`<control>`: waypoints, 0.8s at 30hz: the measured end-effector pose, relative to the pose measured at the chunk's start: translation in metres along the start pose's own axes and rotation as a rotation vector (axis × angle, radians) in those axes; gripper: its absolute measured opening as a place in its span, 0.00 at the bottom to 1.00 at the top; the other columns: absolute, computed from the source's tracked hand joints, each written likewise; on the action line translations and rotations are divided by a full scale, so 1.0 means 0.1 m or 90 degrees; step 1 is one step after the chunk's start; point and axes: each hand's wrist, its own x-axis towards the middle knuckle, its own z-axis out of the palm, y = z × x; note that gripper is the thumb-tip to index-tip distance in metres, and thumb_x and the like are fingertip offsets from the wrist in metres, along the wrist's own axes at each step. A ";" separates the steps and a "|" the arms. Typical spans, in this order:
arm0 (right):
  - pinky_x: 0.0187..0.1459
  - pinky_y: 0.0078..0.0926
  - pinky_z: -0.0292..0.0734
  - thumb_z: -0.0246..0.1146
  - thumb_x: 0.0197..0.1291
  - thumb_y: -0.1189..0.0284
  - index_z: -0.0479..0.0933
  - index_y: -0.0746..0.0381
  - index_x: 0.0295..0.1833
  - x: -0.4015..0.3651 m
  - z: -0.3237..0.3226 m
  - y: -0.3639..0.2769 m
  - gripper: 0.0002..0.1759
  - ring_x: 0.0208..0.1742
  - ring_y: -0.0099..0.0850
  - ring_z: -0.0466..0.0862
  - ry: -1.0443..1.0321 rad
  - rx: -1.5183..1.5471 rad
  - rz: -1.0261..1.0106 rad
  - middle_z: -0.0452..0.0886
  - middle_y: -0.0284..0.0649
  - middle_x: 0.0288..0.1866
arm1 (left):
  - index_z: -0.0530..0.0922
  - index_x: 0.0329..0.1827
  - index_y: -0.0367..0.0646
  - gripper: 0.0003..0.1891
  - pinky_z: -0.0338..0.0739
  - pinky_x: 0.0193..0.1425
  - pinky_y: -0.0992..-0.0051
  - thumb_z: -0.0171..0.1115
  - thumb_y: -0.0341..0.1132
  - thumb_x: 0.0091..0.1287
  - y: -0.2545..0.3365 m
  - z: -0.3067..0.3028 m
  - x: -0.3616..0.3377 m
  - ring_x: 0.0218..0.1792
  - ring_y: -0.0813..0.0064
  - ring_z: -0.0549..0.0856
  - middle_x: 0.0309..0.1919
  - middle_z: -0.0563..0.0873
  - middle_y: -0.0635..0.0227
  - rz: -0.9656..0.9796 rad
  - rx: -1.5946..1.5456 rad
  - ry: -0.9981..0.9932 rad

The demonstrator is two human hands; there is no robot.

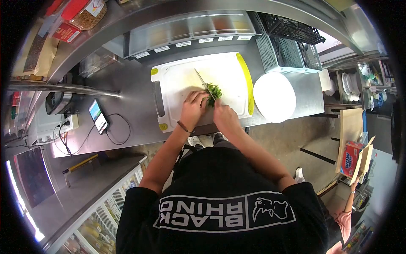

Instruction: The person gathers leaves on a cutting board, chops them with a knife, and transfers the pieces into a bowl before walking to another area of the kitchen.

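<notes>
A white cutting board (177, 80) with a yellow-green right edge lies on the steel counter. On it is a small bunch of leafy green herbs (215, 91). My right hand (227, 118) is closed around the handle of a knife (200, 77), whose blade points away and to the left across the herbs. The handle is mostly hidden in my fist. Just left of the blade, my left hand (193, 109) has its fingers curled down against the herbs and holds them on the board.
Right of the board sits a round white plate (275, 97). A lidded topping container (190, 31) with labels and grey plastic baskets (287, 53) stand behind. A phone (98, 116) with a cable lies at left. A co-worker's arm (350, 199) holds cardboard at lower right.
</notes>
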 end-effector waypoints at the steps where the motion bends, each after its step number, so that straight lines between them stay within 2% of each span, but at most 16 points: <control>1: 0.28 0.38 0.84 0.53 0.62 0.76 0.69 0.69 0.61 0.01 -0.01 -0.03 0.21 0.29 0.47 0.87 0.020 -0.015 0.009 0.83 0.53 0.28 | 0.83 0.41 0.39 0.10 0.81 0.51 0.67 0.68 0.24 0.57 0.00 0.00 0.00 0.45 0.60 0.85 0.43 0.87 0.62 0.002 0.004 -0.006; 6: 0.26 0.37 0.84 0.52 0.63 0.75 0.71 0.69 0.57 0.06 -0.03 -0.06 0.17 0.26 0.46 0.87 0.044 -0.019 0.037 0.82 0.49 0.24 | 0.83 0.43 0.38 0.12 0.81 0.52 0.67 0.69 0.24 0.55 0.15 -0.08 0.01 0.46 0.59 0.85 0.45 0.86 0.61 -0.001 -0.015 -0.021; 8: 0.30 0.49 0.83 0.55 0.61 0.75 0.70 0.68 0.52 0.11 -0.04 -0.03 0.14 0.28 0.55 0.85 0.046 0.064 0.035 0.81 0.57 0.25 | 0.83 0.42 0.37 0.12 0.81 0.52 0.67 0.69 0.25 0.53 0.17 -0.08 0.00 0.47 0.60 0.83 0.46 0.84 0.60 0.013 -0.004 -0.017; 12: 0.27 0.42 0.83 0.54 0.65 0.71 0.73 0.65 0.48 0.14 0.09 0.13 0.11 0.24 0.48 0.86 0.100 0.034 0.019 0.82 0.51 0.23 | 0.84 0.43 0.37 0.14 0.81 0.52 0.67 0.71 0.24 0.53 0.08 -0.03 -0.05 0.46 0.60 0.84 0.46 0.85 0.61 0.025 0.023 -0.015; 14: 0.28 0.46 0.83 0.54 0.67 0.68 0.74 0.63 0.47 0.13 0.09 0.29 0.10 0.24 0.52 0.85 0.117 0.081 -0.027 0.80 0.54 0.22 | 0.85 0.41 0.37 0.12 0.82 0.51 0.69 0.70 0.23 0.53 0.05 0.01 -0.06 0.46 0.62 0.85 0.45 0.85 0.62 0.027 0.025 0.005; 15: 0.28 0.46 0.83 0.54 0.67 0.68 0.74 0.63 0.47 0.09 -0.02 0.29 0.10 0.24 0.52 0.85 0.117 0.080 -0.028 0.80 0.54 0.22 | 0.85 0.41 0.37 0.12 0.82 0.51 0.69 0.70 0.23 0.53 0.04 0.02 -0.06 0.46 0.62 0.85 0.45 0.85 0.62 0.027 0.024 0.007; 17: 0.30 0.54 0.79 0.55 0.67 0.68 0.72 0.64 0.43 -0.05 -0.22 0.25 0.09 0.26 0.57 0.82 0.080 0.123 0.014 0.79 0.57 0.22 | 0.85 0.41 0.38 0.09 0.82 0.49 0.69 0.68 0.24 0.56 0.02 0.02 -0.08 0.44 0.63 0.85 0.43 0.85 0.63 0.018 0.003 0.019; 21: 0.28 0.53 0.79 0.55 0.68 0.68 0.72 0.63 0.42 -0.29 -0.27 0.16 0.09 0.24 0.57 0.82 0.104 0.091 0.009 0.78 0.57 0.20 | 0.85 0.39 0.39 0.08 0.83 0.45 0.69 0.67 0.23 0.57 0.00 0.01 -0.07 0.41 0.63 0.86 0.41 0.87 0.64 0.032 0.008 0.031; 23: 0.25 0.45 0.81 0.54 0.67 0.69 0.74 0.66 0.48 -0.34 -0.28 0.12 0.11 0.22 0.51 0.84 0.064 0.043 0.008 0.79 0.52 0.18 | 0.86 0.39 0.38 0.07 0.83 0.45 0.70 0.68 0.23 0.57 0.00 0.00 -0.07 0.40 0.63 0.87 0.40 0.88 0.63 0.019 0.009 0.026; 24: 0.25 0.45 0.81 0.54 0.67 0.69 0.74 0.66 0.48 -0.36 -0.29 0.10 0.11 0.22 0.51 0.84 0.063 0.045 0.007 0.79 0.52 0.18 | 0.86 0.39 0.38 0.07 0.83 0.45 0.70 0.68 0.23 0.57 0.01 -0.01 -0.08 0.40 0.63 0.87 0.40 0.88 0.63 0.018 0.010 0.025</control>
